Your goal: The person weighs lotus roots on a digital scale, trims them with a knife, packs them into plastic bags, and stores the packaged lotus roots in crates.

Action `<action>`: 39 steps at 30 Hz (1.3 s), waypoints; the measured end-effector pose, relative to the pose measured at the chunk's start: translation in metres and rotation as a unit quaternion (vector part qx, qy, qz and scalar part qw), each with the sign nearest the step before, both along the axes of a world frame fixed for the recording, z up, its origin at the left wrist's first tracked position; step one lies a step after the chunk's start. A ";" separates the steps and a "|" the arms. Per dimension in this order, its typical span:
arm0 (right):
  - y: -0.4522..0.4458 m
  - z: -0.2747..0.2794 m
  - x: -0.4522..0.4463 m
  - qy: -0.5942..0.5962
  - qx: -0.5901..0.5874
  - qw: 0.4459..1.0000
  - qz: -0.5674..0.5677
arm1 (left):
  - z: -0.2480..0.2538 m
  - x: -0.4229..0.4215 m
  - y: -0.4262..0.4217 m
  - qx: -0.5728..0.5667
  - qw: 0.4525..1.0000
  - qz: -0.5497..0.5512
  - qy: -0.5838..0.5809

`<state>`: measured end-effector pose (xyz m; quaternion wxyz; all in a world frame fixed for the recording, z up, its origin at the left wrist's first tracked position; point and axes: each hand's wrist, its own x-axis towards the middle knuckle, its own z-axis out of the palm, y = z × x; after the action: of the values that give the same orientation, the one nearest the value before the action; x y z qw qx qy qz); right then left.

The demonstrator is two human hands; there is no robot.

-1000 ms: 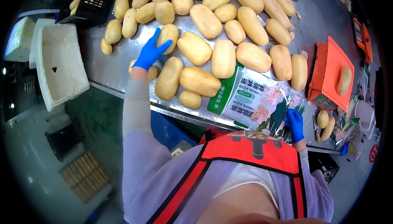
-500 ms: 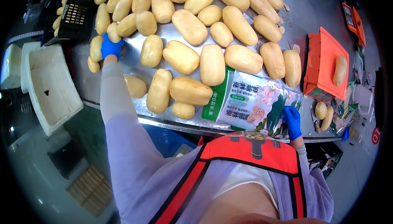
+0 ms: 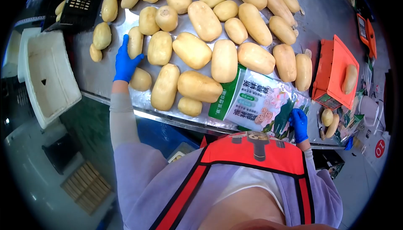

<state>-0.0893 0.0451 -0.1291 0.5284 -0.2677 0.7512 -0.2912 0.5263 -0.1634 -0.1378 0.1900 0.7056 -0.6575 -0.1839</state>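
My left hand, in a blue glove, is at the left end of the metal table. Its fingers stretch along the left side of a peeled lotus root piece, and the thumb lies by its lower end. A shorter lotus root piece lies just below that hand. At the near table edge, my blue-gloved right hand pinches the right end of a printed plastic bag. The bag lies flat, green and white with lotus pictures; my fingertips are partly hidden against it.
Many lotus root pieces cover the metal table. An orange scale with one piece on it stands at right, near a knife. At left are a black crate and a white foam box.
My left hand has moved right and toward me, and the lotus root piece beside it has shifted the same way. My right hand stays on the bag. The view has shifted slightly.
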 end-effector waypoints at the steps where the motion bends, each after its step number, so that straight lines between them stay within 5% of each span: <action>1: 0.000 -0.001 -0.001 0.000 -0.002 1.000 0.002 | 0.000 -0.001 0.002 -0.006 1.000 -0.004 -0.003; 6: 0.004 -0.008 -0.003 -0.004 -0.021 1.000 -0.007 | 0.007 -0.003 0.001 0.052 0.998 -0.006 -0.041; 8: 0.002 -0.005 0.000 -0.001 -0.018 1.000 -0.009 | 0.022 -0.012 -0.006 0.049 0.964 -0.021 -0.261; 9: 0.002 -0.004 0.001 0.002 -0.013 1.000 -0.010 | 0.033 -0.026 -0.014 0.045 0.964 -0.024 -0.261; 12: 0.003 -0.007 0.000 -0.009 -0.024 1.000 -0.010 | 0.046 -0.097 -0.041 -0.148 0.987 -0.060 -0.026; 16: 0.006 -0.010 0.002 -0.011 -0.051 0.998 -0.025 | 0.032 -0.206 -0.075 -0.136 0.961 -0.198 0.138; 19: 0.006 -0.006 0.007 -0.016 -0.068 0.997 -0.029 | 0.024 -0.254 -0.093 -0.039 0.934 -0.356 0.004; 22: 0.008 -0.005 0.011 -0.021 -0.092 0.995 -0.034 | 0.012 -0.275 -0.093 -0.004 0.910 -0.386 -0.154; 37: 0.011 -0.024 0.001 -0.049 -0.161 0.986 0.004 | 0.031 -0.279 -0.074 0.034 0.948 -0.279 -0.149; 39: 0.013 -0.028 0.001 -0.050 -0.161 0.986 -0.002 | 0.030 -0.265 -0.096 0.169 0.945 -0.274 0.057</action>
<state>-0.0885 0.0581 -0.1575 0.5151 -0.3326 0.6676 -0.4223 0.2617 -0.2596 -0.1075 0.0474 0.5079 -0.7727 -0.3777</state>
